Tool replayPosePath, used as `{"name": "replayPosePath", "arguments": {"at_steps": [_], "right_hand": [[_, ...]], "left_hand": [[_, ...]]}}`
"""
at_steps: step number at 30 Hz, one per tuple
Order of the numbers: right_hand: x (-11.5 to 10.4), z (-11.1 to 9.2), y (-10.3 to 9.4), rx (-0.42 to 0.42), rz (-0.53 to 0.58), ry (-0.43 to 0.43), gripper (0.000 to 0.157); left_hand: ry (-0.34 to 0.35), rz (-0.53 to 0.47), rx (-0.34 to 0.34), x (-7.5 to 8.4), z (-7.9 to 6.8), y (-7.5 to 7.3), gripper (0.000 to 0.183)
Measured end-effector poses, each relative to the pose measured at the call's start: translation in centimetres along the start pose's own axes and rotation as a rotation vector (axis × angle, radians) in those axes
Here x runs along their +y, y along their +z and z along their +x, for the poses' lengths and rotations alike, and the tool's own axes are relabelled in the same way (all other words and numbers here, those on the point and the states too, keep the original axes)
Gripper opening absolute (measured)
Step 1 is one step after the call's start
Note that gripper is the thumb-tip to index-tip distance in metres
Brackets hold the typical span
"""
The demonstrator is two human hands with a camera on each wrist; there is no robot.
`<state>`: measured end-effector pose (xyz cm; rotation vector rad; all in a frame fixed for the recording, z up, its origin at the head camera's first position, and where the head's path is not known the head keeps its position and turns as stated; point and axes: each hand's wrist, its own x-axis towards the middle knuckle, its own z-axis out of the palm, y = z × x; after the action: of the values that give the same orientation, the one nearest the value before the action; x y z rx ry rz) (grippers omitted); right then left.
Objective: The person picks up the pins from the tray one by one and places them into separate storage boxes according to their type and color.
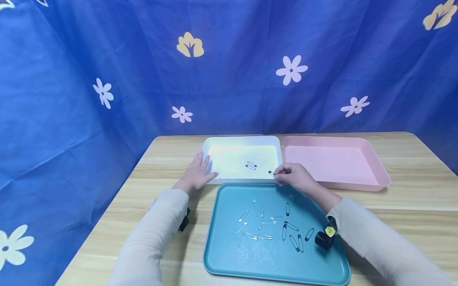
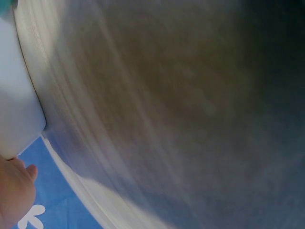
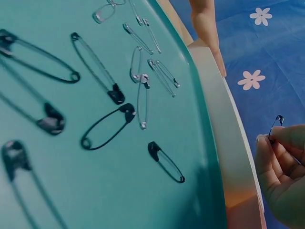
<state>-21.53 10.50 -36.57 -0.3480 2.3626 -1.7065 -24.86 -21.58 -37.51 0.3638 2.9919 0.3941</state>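
Observation:
In the head view my right hand (image 1: pixel 294 177) pinches a black safety pin (image 1: pixel 270 173) between thumb and fingertips, over the near right corner of the white tray (image 1: pixel 229 180). The right wrist view shows the same pin (image 3: pixel 276 125) sticking up from the fingertips. Two black safety pins (image 1: pixel 251 165) lie inside the white tray. My left hand (image 1: pixel 196 173) rests at that tray's left side, its fingers spread along the rim. On the teal tray (image 1: pixel 236 264) lie several silver safety pins (image 1: pixel 268 222) to the left and several black ones (image 1: pixel 300 243) to the right.
A pink tray (image 1: pixel 332 159) stands right of the white one, close beside it. All three trays sit on a light wooden table (image 1: pixel 411 167). A blue flowered cloth (image 1: pixel 232 79) hangs behind the table and along its left side.

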Motion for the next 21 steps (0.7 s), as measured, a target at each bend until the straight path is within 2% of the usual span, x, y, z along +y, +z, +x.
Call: {"name": "replayPosePath", "arguments": {"at_steps": [7, 21], "right_hand": [[-0.2, 1.6, 0.9, 0.036, 0.057, 0.006, 0.016], [-0.8, 4.7, 2.1, 0.103, -0.028, 0.056, 0.017]], "left_hand": [[0.001, 0.002, -0.003, -0.1, 0.2, 0.0, 0.077], [0.003, -0.002, 0.000, -0.3, 0.2, 0.2, 0.076]]}}
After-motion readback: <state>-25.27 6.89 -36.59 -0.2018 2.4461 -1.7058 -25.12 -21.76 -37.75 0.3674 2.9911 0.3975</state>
